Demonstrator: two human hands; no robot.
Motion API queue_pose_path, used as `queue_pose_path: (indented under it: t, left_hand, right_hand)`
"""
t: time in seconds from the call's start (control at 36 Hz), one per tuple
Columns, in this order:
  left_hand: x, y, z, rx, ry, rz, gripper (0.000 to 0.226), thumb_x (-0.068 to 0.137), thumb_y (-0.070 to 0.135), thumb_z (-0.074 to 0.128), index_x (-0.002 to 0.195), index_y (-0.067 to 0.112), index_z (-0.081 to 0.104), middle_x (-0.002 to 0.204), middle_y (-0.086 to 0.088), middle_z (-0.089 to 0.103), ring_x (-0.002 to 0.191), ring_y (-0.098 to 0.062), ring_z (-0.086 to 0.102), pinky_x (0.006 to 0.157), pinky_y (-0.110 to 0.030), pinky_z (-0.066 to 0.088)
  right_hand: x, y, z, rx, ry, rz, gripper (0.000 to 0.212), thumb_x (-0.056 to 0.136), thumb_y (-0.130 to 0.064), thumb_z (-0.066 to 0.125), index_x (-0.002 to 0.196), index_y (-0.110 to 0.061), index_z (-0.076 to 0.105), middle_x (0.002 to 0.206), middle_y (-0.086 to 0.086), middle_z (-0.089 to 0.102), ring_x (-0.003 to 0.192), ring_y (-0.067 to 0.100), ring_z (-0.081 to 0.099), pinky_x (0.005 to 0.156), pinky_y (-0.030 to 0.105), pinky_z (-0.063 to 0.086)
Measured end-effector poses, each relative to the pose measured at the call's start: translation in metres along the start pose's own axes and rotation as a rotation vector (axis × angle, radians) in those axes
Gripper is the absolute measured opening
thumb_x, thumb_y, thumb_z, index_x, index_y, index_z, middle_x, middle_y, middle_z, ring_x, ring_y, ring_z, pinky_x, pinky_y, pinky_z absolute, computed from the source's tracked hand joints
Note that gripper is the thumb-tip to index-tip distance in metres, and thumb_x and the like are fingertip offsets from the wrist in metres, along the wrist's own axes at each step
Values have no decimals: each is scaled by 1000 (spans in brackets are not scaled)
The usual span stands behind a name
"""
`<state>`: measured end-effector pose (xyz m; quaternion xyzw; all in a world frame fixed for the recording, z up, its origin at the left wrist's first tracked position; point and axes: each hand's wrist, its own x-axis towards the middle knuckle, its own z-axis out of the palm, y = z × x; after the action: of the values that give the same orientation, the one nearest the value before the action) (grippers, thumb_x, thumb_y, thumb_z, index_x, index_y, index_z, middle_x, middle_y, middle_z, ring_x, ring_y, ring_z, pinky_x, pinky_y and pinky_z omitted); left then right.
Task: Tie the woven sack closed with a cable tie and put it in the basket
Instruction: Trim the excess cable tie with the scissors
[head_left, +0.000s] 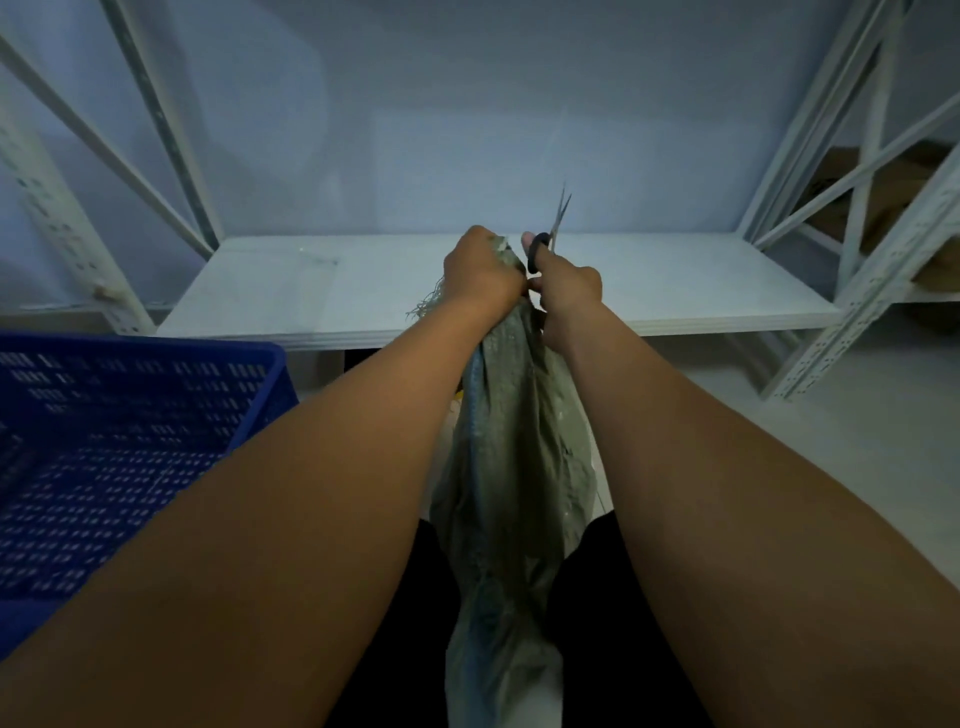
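Observation:
A grey-green woven sack (511, 467) hangs between my forearms, its bunched neck held up in front of me. My left hand (480, 273) is clenched around the gathered neck, with frayed threads sticking out to its left. My right hand (566, 293) holds black-handled scissors (545, 241), thumb through a handle ring, blades pointing up and slightly apart, right beside the sack's neck. No cable tie shows; the hands hide the neck. The blue perforated basket (119, 431) stands at the lower left, beside my left arm.
A white low shelf board (291, 291) runs across behind the hands, framed by pale slotted metal uprights (57, 223) left and right. Brown cardboard boxes (883, 197) sit in the rack at the right. Pale floor lies at the right.

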<state>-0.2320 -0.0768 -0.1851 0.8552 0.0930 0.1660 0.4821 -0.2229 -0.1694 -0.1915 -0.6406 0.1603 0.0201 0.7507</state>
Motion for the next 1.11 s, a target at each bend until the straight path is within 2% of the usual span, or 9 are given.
queue_pose_path:
  t: [0.14,0.28,0.42,0.5,0.61,0.69,0.78,0.86,1.11]
  left_hand:
    - [12,4,6,-30,60,79,25,82,14,67,105,13,57,93,3,57,81,-13,53,60,-20,38]
    - [27,10,1,75,2,63,21,78,15,68,98,12,61,90,0,61,81,-16,59,60,-21,41]
    - [37,11,-18,175,-102,0,18,70,14,75,72,15,58,71,3,57,65,-12,57,46,-20,35]
    - [42,-6,-25,196,-140,-18,20,66,14,78,70,12,59,74,-2,61,71,-18,62,52,-20,41]
    - [46,-29,-38,211,-129,-21,25,72,13,78,88,10,59,83,-3,58,85,-20,60,71,-26,48]
    - [51,-37,-47,198,-99,-41,31,73,14,79,97,10,58,93,-4,58,90,-19,58,77,-26,49]
    - [54,-43,-50,221,-92,-51,31,75,15,78,98,11,58,89,-1,56,90,-19,57,79,-26,48]
    - [52,-46,-47,253,-101,-37,30,75,17,77,96,13,56,88,1,54,88,-18,55,74,-24,44]
    - [42,-46,-40,309,-145,29,34,72,18,79,97,15,57,97,-1,57,90,-18,54,70,-25,40]
  right_hand:
    - [-2,-8,-1,-31,-73,35,60,85,-47,78,126,-8,59,98,8,68,60,14,55,50,24,48]
    - [16,-14,-5,-127,-124,-26,66,82,-53,78,126,-7,59,105,9,66,74,16,55,63,32,56]
    - [28,-26,-16,-258,-240,-68,55,83,-56,76,107,-8,67,100,9,61,81,20,52,73,35,62]
    - [36,-24,-26,-421,-300,-67,48,86,-57,72,96,-11,66,105,12,64,85,21,54,79,39,63]
    - [48,-13,-39,-764,-404,-119,49,89,-59,66,105,-13,67,111,5,69,94,19,61,54,24,54]
    - [54,-7,-43,-832,-467,-137,57,89,-57,68,117,-8,64,112,5,68,96,18,62,42,13,48]
    - [59,-6,-36,-847,-509,-167,65,82,-59,74,116,-5,62,110,6,69,99,19,63,51,20,56]
    - [60,-3,-26,-861,-539,-184,69,73,-64,78,107,-7,61,110,6,68,99,19,65,80,42,63]
    - [49,4,-9,-907,-562,-208,49,79,-56,79,95,-13,59,103,4,63,93,18,61,78,40,61]
